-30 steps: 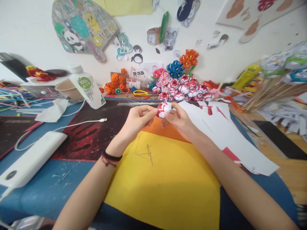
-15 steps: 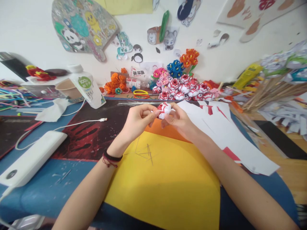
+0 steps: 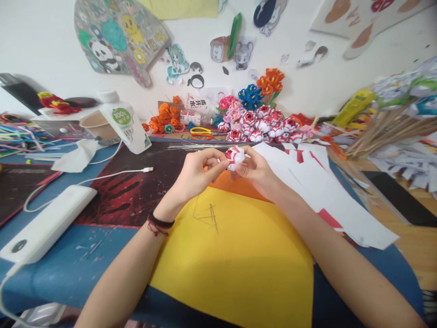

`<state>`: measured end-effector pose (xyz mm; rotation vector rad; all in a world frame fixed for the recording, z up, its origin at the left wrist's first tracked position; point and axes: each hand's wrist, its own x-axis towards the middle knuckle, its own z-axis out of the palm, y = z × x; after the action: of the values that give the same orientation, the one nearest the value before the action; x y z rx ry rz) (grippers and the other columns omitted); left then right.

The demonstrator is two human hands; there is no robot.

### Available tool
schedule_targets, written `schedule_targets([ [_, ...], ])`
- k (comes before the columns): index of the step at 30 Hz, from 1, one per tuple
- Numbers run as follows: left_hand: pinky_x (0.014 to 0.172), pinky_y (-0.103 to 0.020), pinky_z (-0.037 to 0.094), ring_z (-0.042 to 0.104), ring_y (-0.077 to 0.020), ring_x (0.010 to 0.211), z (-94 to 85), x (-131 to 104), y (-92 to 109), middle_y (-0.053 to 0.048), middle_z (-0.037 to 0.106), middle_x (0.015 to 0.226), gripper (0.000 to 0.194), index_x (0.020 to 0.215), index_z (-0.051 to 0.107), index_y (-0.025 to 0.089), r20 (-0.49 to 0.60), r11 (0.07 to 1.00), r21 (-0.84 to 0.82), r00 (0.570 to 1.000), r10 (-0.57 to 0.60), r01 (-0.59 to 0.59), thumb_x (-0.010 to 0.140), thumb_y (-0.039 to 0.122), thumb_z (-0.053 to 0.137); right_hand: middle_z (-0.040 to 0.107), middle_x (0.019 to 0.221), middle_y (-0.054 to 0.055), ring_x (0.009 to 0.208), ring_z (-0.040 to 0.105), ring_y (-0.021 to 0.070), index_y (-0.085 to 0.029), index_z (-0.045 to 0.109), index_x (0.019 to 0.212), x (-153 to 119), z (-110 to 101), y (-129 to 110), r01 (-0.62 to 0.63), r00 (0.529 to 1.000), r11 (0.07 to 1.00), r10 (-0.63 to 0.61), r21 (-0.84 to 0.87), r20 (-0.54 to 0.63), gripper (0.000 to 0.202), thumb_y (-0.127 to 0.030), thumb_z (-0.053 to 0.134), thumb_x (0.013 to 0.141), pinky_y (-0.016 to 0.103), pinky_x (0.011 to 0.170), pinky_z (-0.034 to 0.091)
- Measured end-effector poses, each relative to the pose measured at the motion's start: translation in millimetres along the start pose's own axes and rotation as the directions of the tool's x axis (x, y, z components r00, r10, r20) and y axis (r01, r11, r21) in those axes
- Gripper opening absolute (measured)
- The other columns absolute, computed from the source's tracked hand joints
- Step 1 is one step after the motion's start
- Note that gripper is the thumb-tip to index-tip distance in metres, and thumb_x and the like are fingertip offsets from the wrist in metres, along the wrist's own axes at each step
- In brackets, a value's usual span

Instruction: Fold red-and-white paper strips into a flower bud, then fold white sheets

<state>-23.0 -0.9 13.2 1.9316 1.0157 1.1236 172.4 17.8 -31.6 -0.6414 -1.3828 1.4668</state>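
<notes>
While shaping seems in hand, red-and-white paper flower [image 3: 235, 158]: aloft just past the yellow sheet [image 3: 242, 255].
Left hand [image 3: 200, 171]: pinching its rim.
Right hand [image 3: 256, 169]: cupping the opposite side.
Petals [image 3: 236, 160]: light pressure seems needed next.

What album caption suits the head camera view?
Left hand and right hand hold a rounded red-and-white paper flower over a blue table bearing a flat yellow sheet.
</notes>
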Motion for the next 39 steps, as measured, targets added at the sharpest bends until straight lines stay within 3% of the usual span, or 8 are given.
schedule_targets([
  [6,0.052,-0.020,0.032,0.041,-0.0066,0.053,-3.6,-1,6,0.004,0.054,0.058,0.021,0.081,0.068,0.015,-0.013,0.975,0.195,0.994,0.108,-0.104,0.090,0.034,0.066,0.068,0.097,0.002,0.071,0.064,0.0155,-0.024,0.056,0.108,0,0,0,-0.003,1.000,1.000,0.003,0.009,0.021,0.050,-0.042,0.087,0.073,0.031,0.065,0.054],
  [13,0.047,-0.020,0.035,0.048,-0.0074,0.047,-3.7,1,4,0.003,0.055,0.053,0.029,0.086,0.070,0.016,-0.056,0.999,-0.047,0.998,0.001,-0.004,0.089,0.045,0.069,0.066,0.093,0.002,0.067,0.062,0.0155,-0.025,0.057,0.110,-3,5,-9,-0.041,0.999,0.999,0.040,0.029,0.020,0.047,-0.051,0.080,0.078,0.034,0.066,0.055],
  [18,0.048,-0.019,0.037,0.051,-0.0072,0.046,-2.4,1,4,0.004,0.056,0.053,0.024,0.089,0.069,0.017,-0.109,0.999,-0.035,0.994,-0.001,-0.003,0.086,0.040,0.073,0.066,0.097,0.003,0.068,0.063,0.0150,-0.024,0.059,0.115,-3,6,-12,-0.044,0.998,0.998,0.043,0.045,0.039,0.046,-0.050,0.077,0.082,0.032,0.066,0.054],
  [22,0.049,-0.019,0.037,0.051,-0.0074,0.045,-2.0,1,6,0.005,0.056,0.052,0.021,0.091,0.070,0.016,-0.101,0.999,0.041,0.995,-0.007,0.011,0.087,0.037,0.071,0.065,0.095,0.003,0.070,0.063,0.0151,-0.024,0.061,0.115,-4,5,-10,-0.039,0.998,0.999,0.038,0.011,0.052,0.044,-0.050,0.076,0.083,0.031,0.066,0.054],
  [26,0.053,-0.020,0.038,0.048,-0.0070,0.046,-3.8,1,4,0.005,0.058,0.051,0.013,0.090,0.073,0.016,-0.063,0.979,0.196,0.996,0.069,-0.056,0.088,0.027,0.068,0.066,0.095,0.003,0.072,0.062,0.0151,-0.023,0.063,0.114,-2,-1,-7,-0.012,0.999,0.999,0.015,-0.053,0.047,0.040,-0.047,0.075,0.085,0.031,0.069,0.055],
  [39,0.057,-0.022,0.033,0.052,-0.0095,0.049,-1.6,0,-12,0.003,0.064,0.056,0.014,0.087,0.074,0.020,0.017,0.791,0.594,0.985,0.171,-0.147,0.087,0.025,0.061,0.068,0.113,0.007,0.095,0.069,0.0226,-0.026,0.056,0.129,1,-11,2,-0.076,0.997,0.981,0.079,-0.181,0.010,0.056,-0.044,0.079,0.081,0.030,0.068,0.054],
])
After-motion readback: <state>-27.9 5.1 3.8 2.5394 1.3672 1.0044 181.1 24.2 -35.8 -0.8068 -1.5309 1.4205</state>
